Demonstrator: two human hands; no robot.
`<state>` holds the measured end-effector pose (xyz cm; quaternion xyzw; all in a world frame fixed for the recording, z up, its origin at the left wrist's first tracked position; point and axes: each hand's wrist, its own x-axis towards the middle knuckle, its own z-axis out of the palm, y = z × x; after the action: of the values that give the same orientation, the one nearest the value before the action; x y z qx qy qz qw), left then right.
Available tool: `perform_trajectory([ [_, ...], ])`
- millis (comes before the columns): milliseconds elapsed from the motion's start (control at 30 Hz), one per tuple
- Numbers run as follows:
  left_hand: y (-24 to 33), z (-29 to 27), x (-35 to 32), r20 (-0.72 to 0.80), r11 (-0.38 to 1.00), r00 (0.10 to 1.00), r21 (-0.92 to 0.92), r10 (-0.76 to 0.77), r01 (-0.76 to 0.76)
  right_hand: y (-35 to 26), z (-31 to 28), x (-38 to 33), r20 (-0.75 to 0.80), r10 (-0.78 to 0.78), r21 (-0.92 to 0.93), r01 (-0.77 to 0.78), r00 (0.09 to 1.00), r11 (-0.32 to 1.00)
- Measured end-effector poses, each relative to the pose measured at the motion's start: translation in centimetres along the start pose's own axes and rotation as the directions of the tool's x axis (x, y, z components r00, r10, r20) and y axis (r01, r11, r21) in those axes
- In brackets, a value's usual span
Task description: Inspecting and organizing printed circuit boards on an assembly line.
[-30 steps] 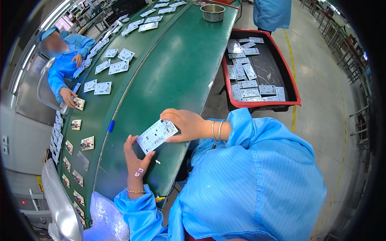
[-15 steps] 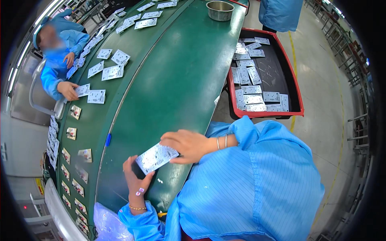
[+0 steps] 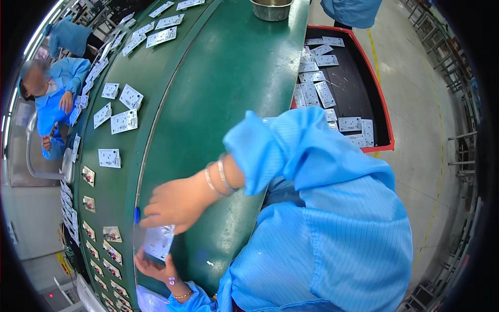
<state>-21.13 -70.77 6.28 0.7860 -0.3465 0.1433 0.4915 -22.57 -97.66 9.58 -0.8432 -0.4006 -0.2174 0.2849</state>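
A long green work table (image 3: pixel 228 93) curves through a factory hall, with a grey floor to its right. At the table's near edge, by its lower left corner, a small pale circuit board (image 3: pixel 157 242) is held flat between both hands. The left hand (image 3: pixel 156 268) cups it from below, fingers curled up around its lower edge, seemingly to carry its weight. The right hand (image 3: pixel 174 203) lies over its top edge, fingers pressed down on it, likely to steady it. Just left of them runs a darker belt (image 3: pixel 112 192) strewn with similar boards (image 3: pixel 125 120) lying flat and apart. Along the table's right edge sits a red-rimmed tray (image 3: pixel 382 109) of more boards. A steel bowl (image 3: pixel 271 8) stands at the far end. Another person in blue (image 3: pixel 52 106) works across the belt.
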Motion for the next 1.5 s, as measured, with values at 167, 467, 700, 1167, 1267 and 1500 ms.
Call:
perform_trajectory([
  [167,-2.0,-0.9,2.2,-0.107,0.990,0.992,0.117,-0.065,0.078,4.6,2.3,3.5,-0.056,-0.120,0.038,0.122,0.991,0.992],
  [467,-6.9,-3.6,2.5,-0.051,0.925,0.995,0.368,-0.085,0.098,9.0,5.7,6.3,-0.076,-0.178,0.156,0.188,0.981,0.970],
  [700,-5.2,-3.5,3.5,-0.053,0.872,0.992,0.473,-0.114,0.126,9.4,7.0,7.6,-0.032,-0.156,0.191,0.160,0.987,0.968],
  [1167,-6.6,-2.9,3.2,-0.236,0.957,0.961,0.281,0.146,-0.076,10.2,8.9,8.6,-0.102,-0.140,0.382,0.169,0.985,0.909],
  [1267,-6.0,-3.1,3.4,-0.206,0.949,0.970,0.308,0.132,-0.064,10.2,8.6,8.4,-0.090,-0.144,0.386,0.168,0.985,0.907],
  [1500,-5.7,-3.0,3.4,-0.194,0.960,0.976,0.275,0.102,-0.045,10.3,8.9,8.2,-0.095,-0.109,0.453,0.141,0.989,0.881],
])
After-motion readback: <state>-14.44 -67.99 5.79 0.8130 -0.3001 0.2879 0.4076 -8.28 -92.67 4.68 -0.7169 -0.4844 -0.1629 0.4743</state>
